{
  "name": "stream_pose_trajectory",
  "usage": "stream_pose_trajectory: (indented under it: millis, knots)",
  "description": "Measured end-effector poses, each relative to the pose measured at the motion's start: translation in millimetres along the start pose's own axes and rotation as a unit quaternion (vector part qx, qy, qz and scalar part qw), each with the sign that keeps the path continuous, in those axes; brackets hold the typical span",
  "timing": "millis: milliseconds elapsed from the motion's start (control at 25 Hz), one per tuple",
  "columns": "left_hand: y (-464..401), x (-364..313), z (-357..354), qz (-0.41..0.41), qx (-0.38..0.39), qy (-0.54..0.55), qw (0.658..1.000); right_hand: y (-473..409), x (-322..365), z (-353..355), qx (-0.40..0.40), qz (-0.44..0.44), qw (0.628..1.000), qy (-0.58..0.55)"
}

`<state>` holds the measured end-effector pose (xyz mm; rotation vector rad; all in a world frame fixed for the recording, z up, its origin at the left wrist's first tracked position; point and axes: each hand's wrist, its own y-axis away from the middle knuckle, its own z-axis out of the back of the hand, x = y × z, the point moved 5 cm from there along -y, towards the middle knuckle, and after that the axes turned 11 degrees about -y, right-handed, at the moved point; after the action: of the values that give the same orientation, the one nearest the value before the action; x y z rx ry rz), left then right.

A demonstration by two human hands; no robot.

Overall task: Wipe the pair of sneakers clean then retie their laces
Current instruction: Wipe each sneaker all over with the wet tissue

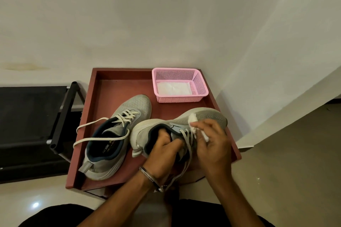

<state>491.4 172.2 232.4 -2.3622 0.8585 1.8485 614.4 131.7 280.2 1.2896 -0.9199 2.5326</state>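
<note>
I had the right-hand sneaker tipped on its side at the lower centre of the frame, its long axis running from the heel at centre-left up to the toe at centre-right. My left hand gripped it at the collar, fingers curled down into the opening, thumb over the tongue. My right hand sat just right of the lacing, fingers bent and pinching a crumpled white wipe against the upper, where the laces meet the toe box. From that hand the unwiped toe lay up and to the right, very near; the heel lay away to the left, behind my other hand. So I judged the coming stroke would run along the shoe's length toward the toe, the right hand being the nearer one.

The other sneaker stood upright to the left on the red tray, toe toward the top of the frame, its laces loose and trailing, touched by neither hand. A pink basket with white wipes sat at the tray's far corner.
</note>
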Motion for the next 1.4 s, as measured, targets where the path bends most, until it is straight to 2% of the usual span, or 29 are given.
stream_pose_trajectory:
  millis: [80, 160, 360, 400, 520, 560, 720, 800, 840, 920, 1000, 1040, 1160, 1280, 1400]
  knots:
    - [3, -4, -2, 0.006, 0.010, 0.037, 0.999, -16, -22, 18, -0.075, -0.068, 0.995, 0.012]
    - [5, -5, -3, 0.019, 0.017, 0.073, 0.997, -20, -30, 25, -0.102, -0.104, 0.989, 0.019]
    - [-5, -5, 2, 0.047, -0.001, 0.153, 0.987, 9, 8, -8, 0.048, -0.026, 0.997, -0.060]
    - [-6, -7, 2, 0.048, -0.004, 0.163, 0.985, 4, 3, -5, 0.045, -0.023, 0.998, -0.043]
    - [-6, -8, 4, 0.063, -0.006, 0.195, 0.979, -20, -25, 18, -0.045, -0.087, 0.995, 0.005]
    - [-6, -10, 4, 0.064, 0.000, 0.201, 0.978, -20, -28, 19, -0.047, -0.098, 0.994, 0.005]
    - [-13, -5, 13, 0.085, -0.017, 0.209, 0.974, 6, -5, -7, 0.082, -0.072, 0.990, -0.089]
    - [-14, -5, 14, 0.091, -0.020, 0.212, 0.973, 5, -3, -9, 0.104, -0.067, 0.987, -0.105]
    - [-14, -6, 13, 0.093, -0.014, 0.211, 0.973, -2, -11, -7, 0.088, -0.084, 0.988, -0.090]
    - [-12, -7, 9, 0.097, -0.003, 0.209, 0.973, -16, -32, 7, 0.005, -0.143, 0.989, -0.031]
    - [-9, -7, 8, 0.105, -0.001, 0.213, 0.971, -20, -50, 23, -0.079, -0.209, 0.975, -0.006]
    - [-10, -7, 8, 0.109, -0.002, 0.219, 0.970, -16, -56, 29, -0.111, -0.249, 0.962, -0.028]
    - [-12, -10, 7, 0.119, 0.003, 0.256, 0.959, 7, -54, 29, -0.171, -0.356, 0.902, -0.173]
    - [-12, -12, 0, 0.121, 0.013, 0.290, 0.949, 29, -38, 0, -0.129, -0.417, 0.856, -0.278]
    - [-15, -8, -7, 0.121, 0.018, 0.305, 0.944, 40, -29, -22, -0.092, -0.412, 0.870, -0.256]
